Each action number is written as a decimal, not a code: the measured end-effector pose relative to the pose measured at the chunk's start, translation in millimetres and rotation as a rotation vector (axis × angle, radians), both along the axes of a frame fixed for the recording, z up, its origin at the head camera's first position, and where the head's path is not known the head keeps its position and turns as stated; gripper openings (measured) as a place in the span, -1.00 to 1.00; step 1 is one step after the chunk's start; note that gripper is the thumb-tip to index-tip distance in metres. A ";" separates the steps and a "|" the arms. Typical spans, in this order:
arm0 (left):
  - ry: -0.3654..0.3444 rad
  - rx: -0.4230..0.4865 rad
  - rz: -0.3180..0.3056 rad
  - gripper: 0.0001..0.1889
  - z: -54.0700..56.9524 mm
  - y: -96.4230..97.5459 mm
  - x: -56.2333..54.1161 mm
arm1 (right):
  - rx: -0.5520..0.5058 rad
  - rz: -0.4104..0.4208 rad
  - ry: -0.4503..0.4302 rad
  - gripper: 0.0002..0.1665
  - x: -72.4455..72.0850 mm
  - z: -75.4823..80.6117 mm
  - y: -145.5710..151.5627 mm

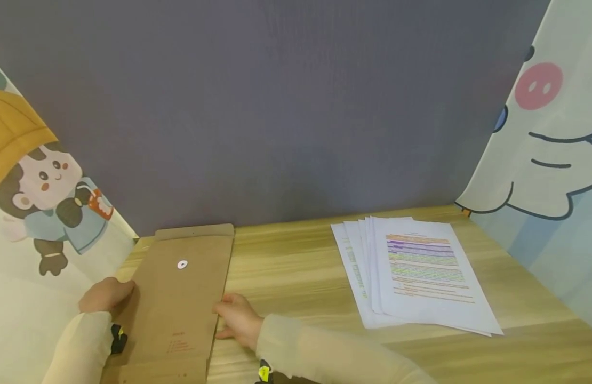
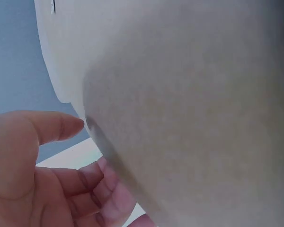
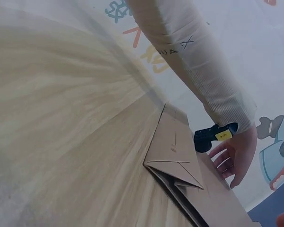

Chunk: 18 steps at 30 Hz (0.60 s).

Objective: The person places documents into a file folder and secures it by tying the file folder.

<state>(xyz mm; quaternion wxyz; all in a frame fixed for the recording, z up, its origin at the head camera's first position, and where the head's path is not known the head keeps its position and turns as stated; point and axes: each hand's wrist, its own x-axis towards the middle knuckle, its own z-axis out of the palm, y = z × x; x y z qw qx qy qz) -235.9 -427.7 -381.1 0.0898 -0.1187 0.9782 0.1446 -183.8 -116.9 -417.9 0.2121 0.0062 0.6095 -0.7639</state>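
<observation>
A brown kraft-paper document envelope [image 1: 181, 304] lies on the left of the table, with a white round button [image 1: 182, 264] near its far end and small red print nearer me. My left hand [image 1: 106, 295] holds its left edge. In the left wrist view the thumb of that left hand [image 2: 52, 175] meets the edge while the fingers pass behind the envelope [image 2: 189, 118]. Across from it, my right hand [image 1: 240, 320] grips the right edge with bent fingers. The right wrist view shows a folded flap [image 3: 173, 142] and a gap between the envelope's layers at the near end.
A fanned stack of printed sheets [image 1: 421, 272], the top one marked with coloured highlighting, lies on the right of the wooden table [image 1: 286, 266]. A dark grey panel [image 1: 296, 117] rises behind the table. Cartoon-printed curtains [image 1: 555, 160] hang at both sides, the left one close to my left hand.
</observation>
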 end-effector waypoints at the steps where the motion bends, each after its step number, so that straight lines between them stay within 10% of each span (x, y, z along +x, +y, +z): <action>1: -0.005 -0.005 0.002 -0.38 -0.6 -0.1 -0.4 | -0.003 -0.007 -0.001 -0.37 0.2 0.0 -0.8; 18: -0.108 0.009 0.014 -0.24 -5.7 -3.6 -1.8 | 0.013 -0.055 -0.010 -0.42 5.3 -2.1 -5.2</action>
